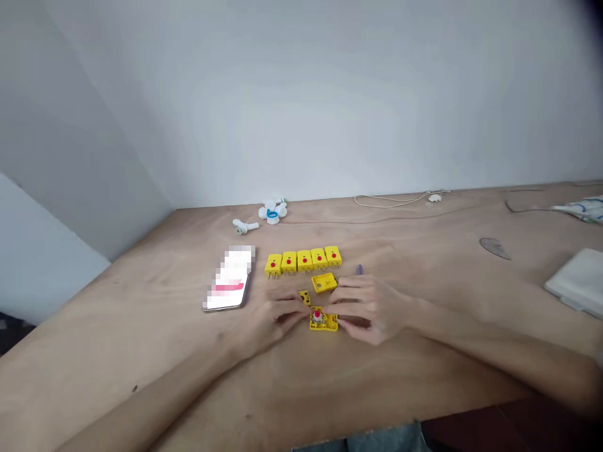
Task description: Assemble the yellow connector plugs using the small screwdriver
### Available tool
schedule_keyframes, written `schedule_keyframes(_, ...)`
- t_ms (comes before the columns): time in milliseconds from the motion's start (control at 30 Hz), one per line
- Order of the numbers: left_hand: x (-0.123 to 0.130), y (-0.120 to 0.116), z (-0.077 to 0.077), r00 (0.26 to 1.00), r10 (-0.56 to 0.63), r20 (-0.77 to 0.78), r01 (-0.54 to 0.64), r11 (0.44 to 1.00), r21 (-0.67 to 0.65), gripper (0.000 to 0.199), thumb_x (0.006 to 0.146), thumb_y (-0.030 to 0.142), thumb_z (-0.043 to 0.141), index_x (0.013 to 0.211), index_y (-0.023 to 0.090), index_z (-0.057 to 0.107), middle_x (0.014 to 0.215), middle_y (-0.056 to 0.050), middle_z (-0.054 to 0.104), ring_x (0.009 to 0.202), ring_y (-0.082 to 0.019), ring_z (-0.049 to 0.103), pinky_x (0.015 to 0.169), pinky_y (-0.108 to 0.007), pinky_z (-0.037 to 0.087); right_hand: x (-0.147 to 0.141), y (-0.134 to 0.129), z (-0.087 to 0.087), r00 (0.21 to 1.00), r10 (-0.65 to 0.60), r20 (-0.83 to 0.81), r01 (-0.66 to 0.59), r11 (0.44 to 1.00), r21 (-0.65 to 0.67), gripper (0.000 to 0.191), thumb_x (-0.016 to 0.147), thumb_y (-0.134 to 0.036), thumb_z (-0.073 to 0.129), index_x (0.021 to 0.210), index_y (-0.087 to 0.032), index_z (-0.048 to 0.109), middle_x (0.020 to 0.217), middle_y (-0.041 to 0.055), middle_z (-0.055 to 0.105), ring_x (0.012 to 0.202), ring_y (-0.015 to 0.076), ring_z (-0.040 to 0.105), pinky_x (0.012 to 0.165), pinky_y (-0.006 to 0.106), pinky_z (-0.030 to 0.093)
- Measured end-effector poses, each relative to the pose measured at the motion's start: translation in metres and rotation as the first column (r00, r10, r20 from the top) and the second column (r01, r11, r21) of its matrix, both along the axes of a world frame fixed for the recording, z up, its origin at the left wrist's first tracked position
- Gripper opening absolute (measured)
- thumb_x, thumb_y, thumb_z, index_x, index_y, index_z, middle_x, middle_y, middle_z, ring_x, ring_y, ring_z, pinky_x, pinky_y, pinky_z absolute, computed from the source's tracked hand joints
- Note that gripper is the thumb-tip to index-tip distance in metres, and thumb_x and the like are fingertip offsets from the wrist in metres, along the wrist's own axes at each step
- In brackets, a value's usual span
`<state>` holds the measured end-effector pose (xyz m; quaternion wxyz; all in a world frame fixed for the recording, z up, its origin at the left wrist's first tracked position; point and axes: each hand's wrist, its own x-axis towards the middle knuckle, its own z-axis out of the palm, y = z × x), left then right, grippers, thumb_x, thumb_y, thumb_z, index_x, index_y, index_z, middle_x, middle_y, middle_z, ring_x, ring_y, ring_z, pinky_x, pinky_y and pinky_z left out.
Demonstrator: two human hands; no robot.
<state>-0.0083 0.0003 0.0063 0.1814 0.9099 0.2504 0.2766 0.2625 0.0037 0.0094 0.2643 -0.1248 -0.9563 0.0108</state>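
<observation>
An open yellow plug housing (pixel 331 325) with a red button inside lies on the table between my hands. My left hand (pixel 279 319) is closed, thumb and fingers pinched at the housing's left edge. From the right, my right hand (pixel 372 309) grips the other side of it, its fingertips reaching over the top edge. Behind the housing sits a yellow cover (pixel 323 283), partly hidden by my right fingers. Beside my left fingertips is a small yellow piece with dark holes (pixel 305 297). Several assembled yellow plugs (pixel 304 260) with red buttons stand in a row farther back, pins toward me.
A phone (pixel 230 279) with a lit screen lies left of the plugs. White fittings (pixel 272 212) sit at the back, and a thin cord (pixel 396 202) runs along the wall. A white box (pixel 577 282) stands at the right edge. A small bluish piece (pixel 360 269) lies behind my right hand.
</observation>
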Motion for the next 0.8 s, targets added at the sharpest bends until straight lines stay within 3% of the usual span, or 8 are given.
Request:
schedule_keyframes(100,0.001,0.000,-0.002,1.000,0.019,0.001,-0.019,1.000,-0.013,0.019,0.100,0.022,0.056,0.100,0.022,0.075,0.096,-0.004,0.075,0.088,-0.019,0.069,0.078,-0.030,0.055,0.001,-0.004,-0.005,0.999,-0.044,-0.006,0.043,0.996,-0.077,0.034,0.086,-0.014,0.057,0.118,-0.019,0.067,0.101,0.0086,0.071,0.088,0.0213,0.062,0.074,0.035,0.054)
schedule_keyframes(233,0.001,0.000,-0.001,0.999,0.041,-0.005,-0.042,0.999,-0.024,0.018,0.099,0.023,0.058,0.097,0.022,0.075,0.095,-0.004,0.076,0.087,-0.019,0.070,0.078,-0.032,0.056,0.001,-0.004,-0.008,0.998,-0.056,-0.003,0.056,0.997,-0.060,0.030,0.089,-0.016,0.056,0.116,-0.021,0.069,0.101,0.0084,0.069,0.088,0.0217,0.060,0.075,0.036,0.053)
schedule_keyframes(400,-0.002,0.001,0.014,0.994,0.105,0.032,-0.106,0.994,0.015,0.021,0.099,0.021,0.053,0.104,0.020,0.074,0.103,-0.007,0.075,0.096,-0.022,0.069,0.087,-0.036,0.056,-0.001,-0.001,-0.007,0.996,-0.044,-0.073,0.041,0.998,-0.045,0.023,0.088,-0.019,0.061,0.108,-0.019,0.072,0.098,0.0089,0.069,0.088,0.0213,0.059,0.076,0.036,0.051)
schedule_keyframes(500,-0.005,0.003,0.020,0.984,0.171,-0.053,-0.170,0.985,0.021,0.025,0.092,0.021,0.057,0.113,0.020,0.070,0.110,-0.009,0.071,0.099,-0.025,0.067,0.086,-0.039,0.056,0.000,0.000,-0.007,0.994,-0.054,-0.099,0.049,0.997,-0.053,0.021,0.087,-0.025,0.067,0.107,-0.021,0.073,0.100,0.0077,0.072,0.089,0.0215,0.059,0.079,0.037,0.050)
schedule_keyframes(633,-0.006,0.007,0.016,0.967,0.198,-0.163,-0.197,0.980,0.022,0.032,0.085,0.025,0.065,0.116,0.020,0.069,0.114,-0.010,0.068,0.104,-0.028,0.065,0.089,-0.042,0.055,0.001,0.001,-0.009,0.993,-0.074,-0.096,0.070,0.996,-0.046,0.034,0.086,-0.038,0.072,0.115,-0.022,0.072,0.103,0.0076,0.076,0.095,0.0246,0.061,0.085,0.043,0.048)
schedule_keyframes(800,-0.006,0.011,0.009,0.961,0.238,-0.145,-0.241,0.970,-0.010,0.023,0.086,0.024,0.065,0.109,0.021,0.070,0.110,-0.008,0.069,0.102,-0.027,0.066,0.087,-0.040,0.055,0.001,0.002,-0.012,0.990,-0.105,-0.094,0.097,0.991,-0.087,0.031,0.087,-0.031,0.071,0.117,-0.022,0.072,0.104,0.0072,0.078,0.095,0.0253,0.061,0.084,0.044,0.047)
